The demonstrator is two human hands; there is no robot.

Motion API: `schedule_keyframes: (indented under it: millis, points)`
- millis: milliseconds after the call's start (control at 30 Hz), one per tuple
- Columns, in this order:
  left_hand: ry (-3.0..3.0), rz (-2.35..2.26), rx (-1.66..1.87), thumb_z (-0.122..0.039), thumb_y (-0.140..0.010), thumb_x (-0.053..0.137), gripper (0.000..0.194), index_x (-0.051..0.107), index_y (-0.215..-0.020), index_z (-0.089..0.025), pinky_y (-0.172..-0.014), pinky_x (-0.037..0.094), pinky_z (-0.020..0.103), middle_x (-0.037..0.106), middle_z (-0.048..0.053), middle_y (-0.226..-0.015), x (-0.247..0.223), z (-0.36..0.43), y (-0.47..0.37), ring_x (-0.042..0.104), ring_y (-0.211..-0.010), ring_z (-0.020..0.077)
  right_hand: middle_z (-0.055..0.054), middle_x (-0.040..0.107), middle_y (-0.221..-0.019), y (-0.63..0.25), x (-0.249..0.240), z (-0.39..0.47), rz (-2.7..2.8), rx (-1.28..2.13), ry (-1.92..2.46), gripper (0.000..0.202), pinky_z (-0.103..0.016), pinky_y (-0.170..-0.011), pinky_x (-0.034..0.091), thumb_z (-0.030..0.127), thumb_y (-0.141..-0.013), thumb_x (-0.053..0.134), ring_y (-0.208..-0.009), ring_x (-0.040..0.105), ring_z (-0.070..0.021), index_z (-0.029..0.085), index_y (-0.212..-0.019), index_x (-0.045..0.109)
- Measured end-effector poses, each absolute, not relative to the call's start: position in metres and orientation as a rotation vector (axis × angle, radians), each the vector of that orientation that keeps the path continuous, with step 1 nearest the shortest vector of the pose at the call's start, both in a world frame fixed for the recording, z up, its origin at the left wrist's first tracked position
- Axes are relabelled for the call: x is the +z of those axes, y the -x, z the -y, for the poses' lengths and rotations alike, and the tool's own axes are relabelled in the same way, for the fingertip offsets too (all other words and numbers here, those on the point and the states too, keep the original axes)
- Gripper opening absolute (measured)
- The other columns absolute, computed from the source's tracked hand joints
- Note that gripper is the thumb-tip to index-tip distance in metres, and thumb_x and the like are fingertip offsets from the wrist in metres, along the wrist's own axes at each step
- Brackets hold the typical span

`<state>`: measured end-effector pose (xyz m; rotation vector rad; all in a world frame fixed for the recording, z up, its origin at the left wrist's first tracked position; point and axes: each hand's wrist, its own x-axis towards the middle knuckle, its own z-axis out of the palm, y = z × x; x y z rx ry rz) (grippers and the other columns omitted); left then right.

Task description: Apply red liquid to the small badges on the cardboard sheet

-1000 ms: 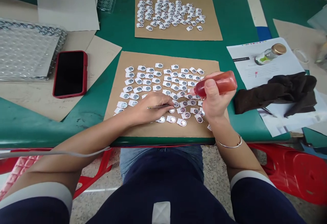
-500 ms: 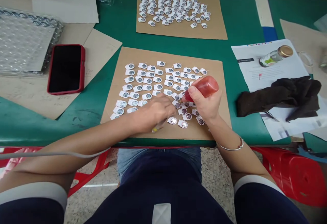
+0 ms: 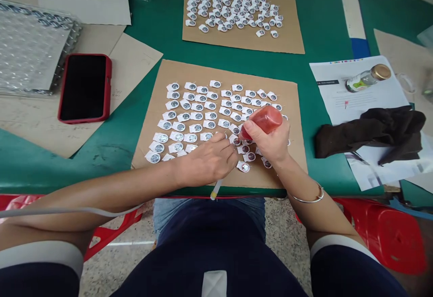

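Red bottle tipped over rows of tabbed discs

The right hand (image 3: 275, 142) is wrapped closed around a squeeze bottle (image 3: 266, 118) — glossy, translucent red, base raised and narrow end angled down toward the left hand (image 3: 214, 159). That hand's fingers are curled around a slim, pale, yellow-marked tool (image 3: 215, 189), fingertips hidden. Both work above the near cardboard sheet (image 3: 189, 72), where silvery round discs (image 3: 196, 116) with white tabs lie flat in loose rows — some covered by the hands.
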<state>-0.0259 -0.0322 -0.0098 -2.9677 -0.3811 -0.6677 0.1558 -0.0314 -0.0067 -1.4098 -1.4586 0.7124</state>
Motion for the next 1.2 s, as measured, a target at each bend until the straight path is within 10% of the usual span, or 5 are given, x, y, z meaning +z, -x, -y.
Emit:
schedule_keyframes:
  millis: [1200]
  points:
    - [3.072,0.419,-0.614,-0.006,-0.088,0.041,0.020,0.055,-0.075,-0.012,-0.067,0.040,0.031,0.060,0.006,-0.068,-0.0063,0.0312,0.0279,0.052,-0.065,0.0158,0.001,0.062,-0.065,-0.1584,-0.0112,0.0287,1.441,0.699,1.444,0.022,-0.034,-0.062,0.054,0.044,-0.074,0.066,-0.062,0.061,-0.0148,0.023,-0.077,0.059]
